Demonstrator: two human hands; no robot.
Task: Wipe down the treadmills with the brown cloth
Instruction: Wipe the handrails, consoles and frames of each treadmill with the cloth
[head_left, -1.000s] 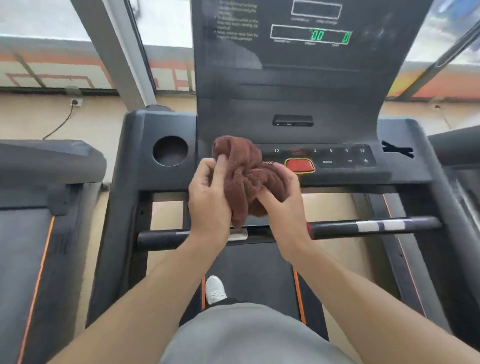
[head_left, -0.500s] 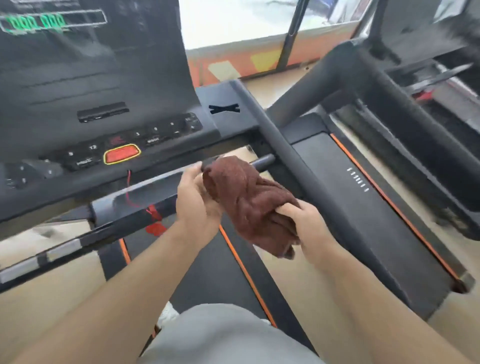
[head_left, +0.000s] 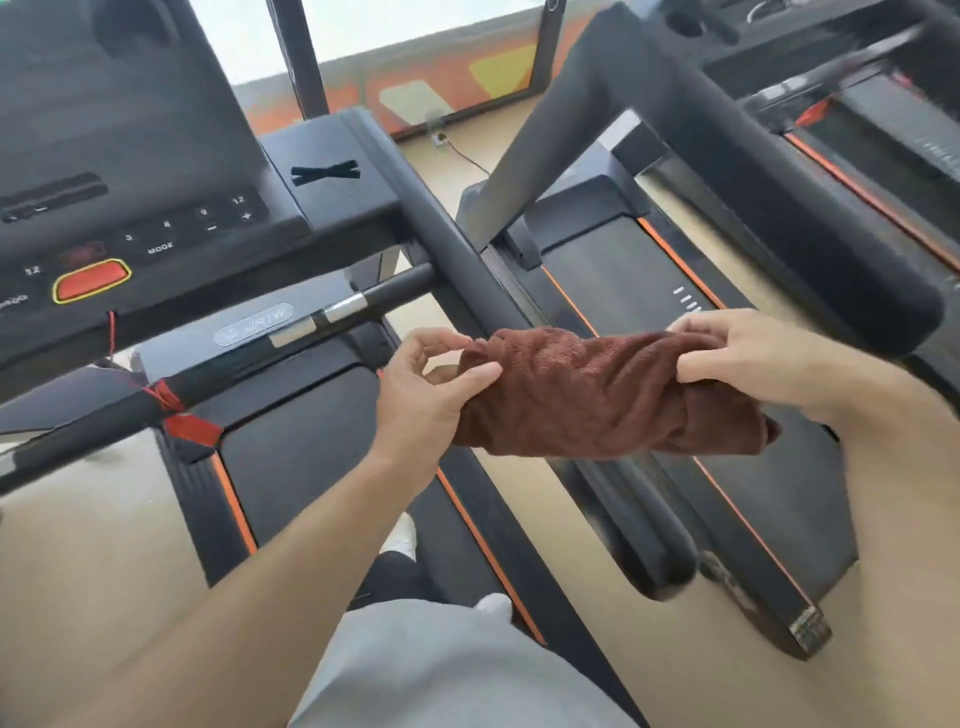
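1. Right now the brown cloth (head_left: 597, 389) is stretched into a bunched roll between both hands, held in the air above the gap between two treadmills.
2. At its left end, the left hand (head_left: 421, 395) pinches the fabric between thumb and curled fingers (head_left: 441, 340); the fingers are loosely bent, not spread wide.
3. At the other end, the right hand (head_left: 753, 364) clamps the cloth, its thumb pressed into the side of the roll and its fingers folded over the top, close together.
4. Just beyond the left fingertips runs the black side handrail (head_left: 447, 244) of the near treadmill (head_left: 291, 457); whether the cloth touches the rail cannot be told.
5. Farther left of those fingers sits the console (head_left: 156, 228), with a red button (head_left: 91, 280) edged in yellow.
6. Below the right fingers lies the belt of the neighbouring treadmill (head_left: 779, 493), edged with an orange stripe.
7. Beyond the right fingertips, a thick padded handrail (head_left: 810, 228) slants across the view, blurred.
8. Beneath both forearms, grey clothing (head_left: 441, 670) and a white shoe (head_left: 402, 535) on the near belt are visible.
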